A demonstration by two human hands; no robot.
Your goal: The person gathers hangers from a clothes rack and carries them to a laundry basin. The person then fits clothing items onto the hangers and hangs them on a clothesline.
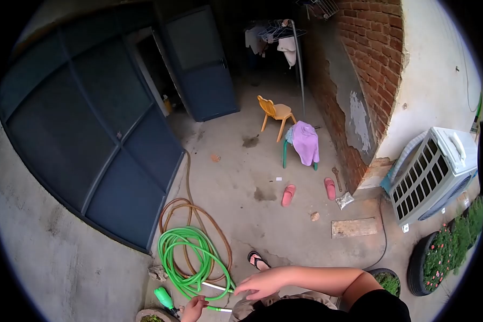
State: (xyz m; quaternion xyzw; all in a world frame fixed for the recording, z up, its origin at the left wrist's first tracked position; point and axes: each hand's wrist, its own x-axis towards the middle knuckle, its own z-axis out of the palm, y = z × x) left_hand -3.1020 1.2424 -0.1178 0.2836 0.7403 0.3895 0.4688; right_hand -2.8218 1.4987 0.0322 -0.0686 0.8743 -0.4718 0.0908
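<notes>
Left hand (194,309) and right hand (258,284) were right by the green hose (177,234), grips impossible to tell; pink slippers (288,195) and stool (285,155) stood beyond!

In front of you, a bright green hose (169,256) lies on the gray floor (231,188) in big, loose, round loops. Some loops cross each other, and some lie over a brown hose (188,180).

Black short-sleeved top (378,306), khaki bottoms (242,312), black thong sandal (252,254)
</notes>
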